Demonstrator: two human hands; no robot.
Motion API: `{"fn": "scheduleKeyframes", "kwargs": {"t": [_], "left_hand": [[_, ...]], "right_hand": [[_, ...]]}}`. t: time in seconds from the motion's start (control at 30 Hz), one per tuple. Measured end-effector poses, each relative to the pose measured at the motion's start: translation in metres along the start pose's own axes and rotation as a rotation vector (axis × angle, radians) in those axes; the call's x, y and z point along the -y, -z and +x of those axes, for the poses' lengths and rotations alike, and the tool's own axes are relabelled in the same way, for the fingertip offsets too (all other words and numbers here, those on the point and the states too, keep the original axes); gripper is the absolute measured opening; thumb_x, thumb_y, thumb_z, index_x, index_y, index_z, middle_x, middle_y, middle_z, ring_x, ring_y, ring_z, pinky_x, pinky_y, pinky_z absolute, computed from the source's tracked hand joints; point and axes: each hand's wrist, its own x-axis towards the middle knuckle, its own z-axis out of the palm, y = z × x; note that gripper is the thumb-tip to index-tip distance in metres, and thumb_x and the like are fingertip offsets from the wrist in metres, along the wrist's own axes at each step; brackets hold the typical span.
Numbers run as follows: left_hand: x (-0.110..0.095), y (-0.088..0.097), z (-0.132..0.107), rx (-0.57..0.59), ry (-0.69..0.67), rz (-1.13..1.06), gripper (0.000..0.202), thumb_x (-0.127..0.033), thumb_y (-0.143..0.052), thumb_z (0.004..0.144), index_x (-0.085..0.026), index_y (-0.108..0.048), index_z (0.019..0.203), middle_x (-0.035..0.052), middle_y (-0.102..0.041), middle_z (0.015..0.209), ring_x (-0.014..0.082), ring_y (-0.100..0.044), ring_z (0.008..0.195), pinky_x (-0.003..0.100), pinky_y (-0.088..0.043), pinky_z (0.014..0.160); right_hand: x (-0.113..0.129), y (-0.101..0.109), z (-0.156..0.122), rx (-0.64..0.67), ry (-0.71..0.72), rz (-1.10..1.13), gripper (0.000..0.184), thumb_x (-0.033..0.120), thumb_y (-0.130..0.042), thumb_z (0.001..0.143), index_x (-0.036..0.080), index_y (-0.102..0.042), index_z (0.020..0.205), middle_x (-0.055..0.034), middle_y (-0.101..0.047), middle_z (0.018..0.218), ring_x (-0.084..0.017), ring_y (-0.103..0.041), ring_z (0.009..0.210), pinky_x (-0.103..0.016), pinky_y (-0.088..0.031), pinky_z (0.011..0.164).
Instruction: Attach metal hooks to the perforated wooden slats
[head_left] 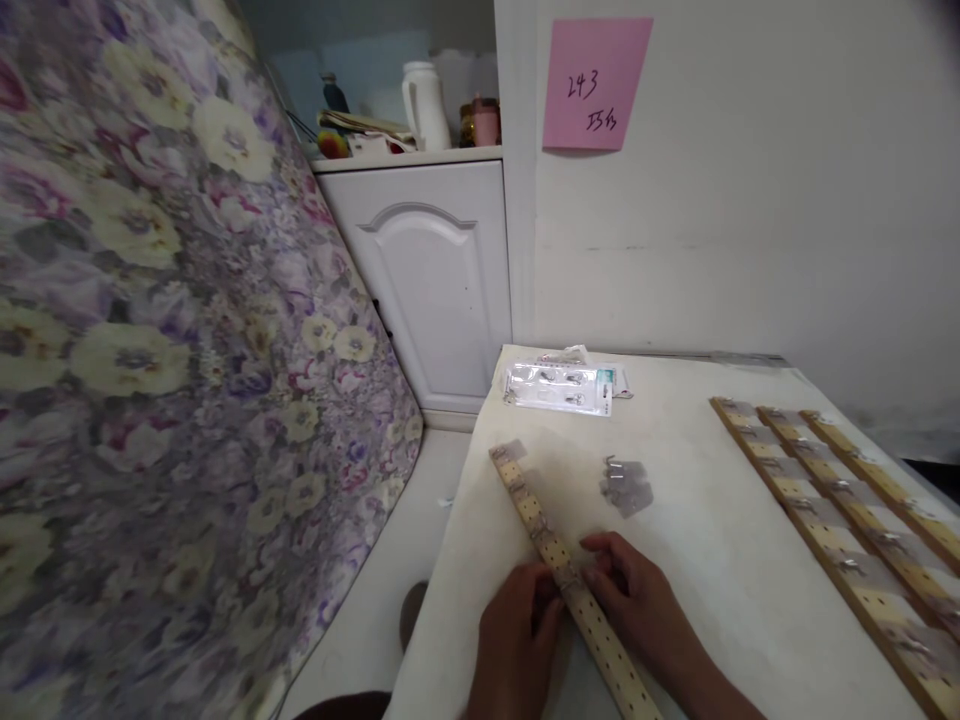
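Observation:
A long perforated wooden strip (594,620) lies slantwise on the white table, with small metal hooks on clear plastic tabs along its upper part. My left hand (514,635) is closed at the strip's left edge, thumb and forefinger pinched beside a metal piece. From the right side, my right hand (637,600) reaches the same spot with curled fingers; what its fingertips hold is hidden. Beyond my right hand lies a small group of loose metal hooks with clear plastic tabs (626,485). Farther back is a clear blister pack (559,388) showing several small metal pieces.
Several similar wooden strips (817,520) with hooks lie along the table's right side. The white table (697,600) meets a wall with a pink note (596,85). A floral curtain (187,400) hangs at left. A white cabinet (442,270) stands behind, holding a white jug (426,105).

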Motion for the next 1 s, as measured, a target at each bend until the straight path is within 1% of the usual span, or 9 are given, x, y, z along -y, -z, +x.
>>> {"fn": "scheduleKeyframes", "kwargs": {"t": [0.13, 0.23, 0.37, 0.57, 0.67, 0.8, 1.0], "left_hand": [[0.0008, -0.0010, 0.0001, -0.006, -0.033, -0.016, 0.019, -0.020, -0.053, 0.082, -0.023, -0.064, 0.097, 0.0021, -0.071, 0.093, 0.0180, -0.065, 0.087, 0.027, -0.049, 0.079], [0.0029, -0.0014, 0.0000, 0.005, -0.043, -0.010, 0.018, -0.021, -0.052, 0.082, -0.023, -0.065, 0.094, 0.0026, -0.071, 0.094, 0.0181, -0.065, 0.088, 0.027, -0.049, 0.080], [0.0066, -0.0021, 0.0001, 0.010, -0.061, -0.004, 0.018, -0.022, -0.051, 0.084, -0.023, -0.065, 0.096, 0.0032, -0.070, 0.096, 0.0181, -0.065, 0.090, 0.027, -0.049, 0.082], [0.0064, -0.0025, 0.0001, 0.011, -0.056, 0.009, 0.017, -0.026, -0.052, 0.086, -0.023, -0.065, 0.096, 0.0037, -0.070, 0.095, 0.0186, -0.065, 0.090, 0.028, -0.049, 0.083], [0.0051, -0.0018, 0.0002, 0.015, -0.055, 0.015, 0.017, -0.025, -0.051, 0.086, -0.022, -0.065, 0.095, 0.0041, -0.070, 0.095, 0.0183, -0.065, 0.090, 0.028, -0.048, 0.083], [0.0049, -0.0011, 0.0006, 0.006, -0.063, 0.022, 0.015, -0.025, -0.052, 0.086, -0.022, -0.065, 0.093, 0.0032, -0.070, 0.093, 0.0179, -0.064, 0.088, 0.027, -0.048, 0.081], [0.0067, -0.0019, 0.0011, 0.010, -0.068, 0.011, 0.015, -0.025, -0.052, 0.086, -0.023, -0.065, 0.094, 0.0018, -0.070, 0.092, 0.0174, -0.064, 0.087, 0.027, -0.048, 0.080]], "right_hand": [[-0.0014, -0.0006, 0.0009, -0.006, 0.002, -0.002, 0.021, 0.027, -0.052, 0.077, 0.021, -0.056, 0.097, 0.0048, -0.052, 0.063, -0.016, -0.055, 0.061, -0.028, -0.043, 0.060], [-0.0018, -0.0012, 0.0013, -0.010, 0.006, 0.003, 0.022, 0.027, -0.053, 0.077, 0.021, -0.057, 0.097, 0.0050, -0.052, 0.062, -0.016, -0.055, 0.060, -0.028, -0.043, 0.059], [-0.0003, -0.0011, 0.0010, -0.016, 0.018, -0.012, 0.022, 0.027, -0.052, 0.077, 0.020, -0.057, 0.097, 0.0044, -0.053, 0.063, -0.016, -0.056, 0.061, -0.028, -0.044, 0.060], [0.0044, 0.0001, 0.0008, -0.004, 0.009, -0.039, 0.022, 0.029, -0.051, 0.079, 0.020, -0.055, 0.098, 0.0039, -0.053, 0.065, -0.016, -0.055, 0.062, -0.029, -0.043, 0.061], [0.0038, -0.0004, -0.0001, 0.005, 0.005, -0.036, 0.021, 0.028, -0.050, 0.079, 0.020, -0.054, 0.098, 0.0041, -0.052, 0.066, -0.016, -0.055, 0.063, -0.029, -0.043, 0.061], [0.0014, -0.0011, -0.0014, 0.004, 0.015, -0.025, 0.020, 0.027, -0.049, 0.080, 0.021, -0.053, 0.099, 0.0044, -0.052, 0.066, -0.016, -0.054, 0.062, -0.028, -0.043, 0.061], [0.0021, -0.0005, -0.0005, -0.006, 0.017, -0.036, 0.020, 0.029, -0.049, 0.081, 0.020, -0.054, 0.098, 0.0040, -0.051, 0.067, -0.016, -0.054, 0.064, -0.029, -0.043, 0.063]]}}
